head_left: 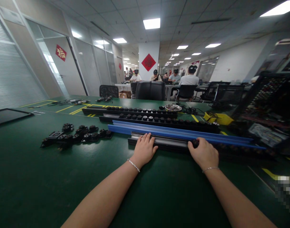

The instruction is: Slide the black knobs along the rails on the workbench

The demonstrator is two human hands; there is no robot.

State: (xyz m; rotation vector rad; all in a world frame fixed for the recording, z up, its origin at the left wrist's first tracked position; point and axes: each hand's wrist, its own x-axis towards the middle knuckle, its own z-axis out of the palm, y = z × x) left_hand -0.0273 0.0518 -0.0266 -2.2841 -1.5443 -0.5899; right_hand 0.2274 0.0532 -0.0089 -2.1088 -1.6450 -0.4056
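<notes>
A long black rail (170, 143) with a shiny grey channel lies across the table in front of me. My left hand (145, 148) grips its left part, fingers draped over the top and thumb on the near side. Farther right, my right hand (205, 153) is closed around a small round black part (195, 143) sitting in the channel; its fingertips are partly hidden. Dark parts fill the rail right of that hand. Just behind lies a blue rail (183, 130), nearly parallel.
Two more black rails (159, 119) with rows of parts lie beyond. Loose black parts (80, 134) are grouped at left. A metal bowl (172, 108), a yellow tray (218, 118) and cables stand farther back. A dark mesh rack (266, 107) rises at right. Several people sit in the background.
</notes>
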